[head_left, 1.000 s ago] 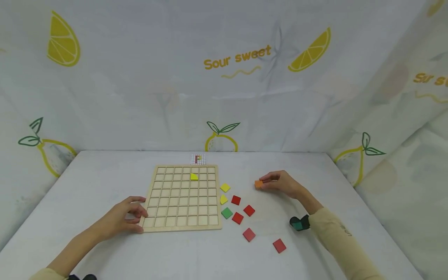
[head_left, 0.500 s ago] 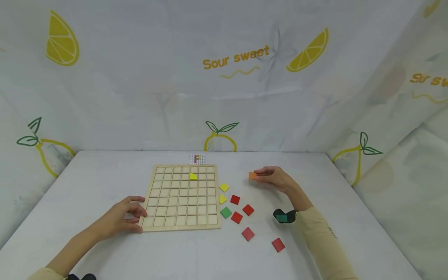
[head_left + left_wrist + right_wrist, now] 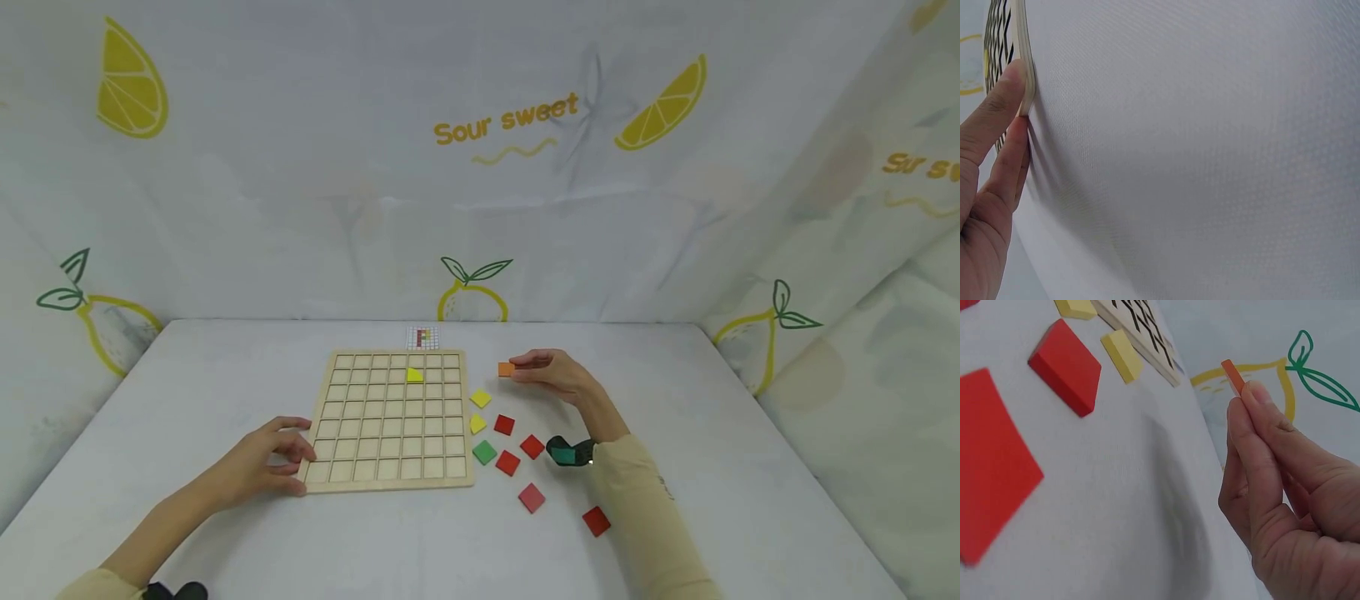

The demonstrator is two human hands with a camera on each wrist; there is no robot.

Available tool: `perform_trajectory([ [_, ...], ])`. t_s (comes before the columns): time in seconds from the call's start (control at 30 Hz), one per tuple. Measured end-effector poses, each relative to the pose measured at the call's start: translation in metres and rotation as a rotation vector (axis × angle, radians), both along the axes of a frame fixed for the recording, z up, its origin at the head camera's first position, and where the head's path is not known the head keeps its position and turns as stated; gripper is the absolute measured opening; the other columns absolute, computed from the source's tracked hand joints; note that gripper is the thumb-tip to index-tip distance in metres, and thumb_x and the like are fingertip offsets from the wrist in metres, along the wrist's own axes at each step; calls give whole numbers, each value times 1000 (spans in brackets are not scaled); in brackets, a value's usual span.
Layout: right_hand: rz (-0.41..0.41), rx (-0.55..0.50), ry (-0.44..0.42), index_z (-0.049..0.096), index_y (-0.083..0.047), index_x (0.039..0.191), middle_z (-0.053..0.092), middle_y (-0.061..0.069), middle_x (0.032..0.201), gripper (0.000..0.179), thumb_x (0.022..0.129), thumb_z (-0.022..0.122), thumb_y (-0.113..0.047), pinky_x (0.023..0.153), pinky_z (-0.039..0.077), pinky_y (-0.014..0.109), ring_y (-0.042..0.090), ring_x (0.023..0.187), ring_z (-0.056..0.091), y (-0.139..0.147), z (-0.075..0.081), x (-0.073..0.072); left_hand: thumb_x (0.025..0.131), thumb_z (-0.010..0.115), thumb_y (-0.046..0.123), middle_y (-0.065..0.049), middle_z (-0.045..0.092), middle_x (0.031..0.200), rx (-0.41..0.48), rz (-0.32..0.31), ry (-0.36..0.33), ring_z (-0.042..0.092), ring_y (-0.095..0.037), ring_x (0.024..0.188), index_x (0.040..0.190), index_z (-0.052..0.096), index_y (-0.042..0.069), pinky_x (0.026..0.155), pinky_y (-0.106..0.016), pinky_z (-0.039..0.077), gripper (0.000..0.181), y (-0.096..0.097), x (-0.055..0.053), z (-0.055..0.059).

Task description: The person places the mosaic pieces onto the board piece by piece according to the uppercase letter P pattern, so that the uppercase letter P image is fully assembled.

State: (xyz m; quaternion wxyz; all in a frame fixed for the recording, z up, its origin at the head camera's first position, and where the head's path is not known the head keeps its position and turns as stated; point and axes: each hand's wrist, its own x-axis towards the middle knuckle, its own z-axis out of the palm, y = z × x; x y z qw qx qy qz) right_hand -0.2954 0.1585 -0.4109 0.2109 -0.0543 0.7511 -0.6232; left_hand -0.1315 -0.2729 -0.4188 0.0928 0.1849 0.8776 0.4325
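Observation:
My left hand [image 3: 258, 467] grips the near left corner of a wooden grid board [image 3: 390, 486]; in the left wrist view its thumb and fingers meet the board's edge [image 3: 1027, 50]. One yellow tile with a slanted side [image 3: 415, 375] lies in a cell of the upper part of the board. To the board's right, my right hand [image 3: 558, 379] pinches an orange square tile [image 3: 506, 369] between thumb and fingertips. The right wrist view shows this orange tile [image 3: 1233, 377] edge-on, held above the table, with the hand's shadow on the cloth below.
Two yellow tiles [image 3: 481, 398], a green tile [image 3: 484, 452] and several red tiles [image 3: 532, 498] lie loose right of the board. A small printed pattern card [image 3: 423, 337] sits behind it. A lemon-print cloth backdrop [image 3: 345, 167] rises at the table's back.
My right hand has carried the orange tile left and away from me, closer to the board's far right corner. The left hand stays at the board's corner.

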Motion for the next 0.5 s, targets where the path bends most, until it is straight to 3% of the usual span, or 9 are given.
perform_trajectory([
  [0.5, 9, -66, -22, 62, 10, 117, 67, 16, 112, 34, 84, 69, 5, 84, 56, 28, 14, 93, 64, -64, -7, -4, 72, 83, 14, -24, 49, 123, -13, -12, 33, 55, -4, 91, 105, 64, -6, 78, -24, 57, 43, -1, -1, 0],
])
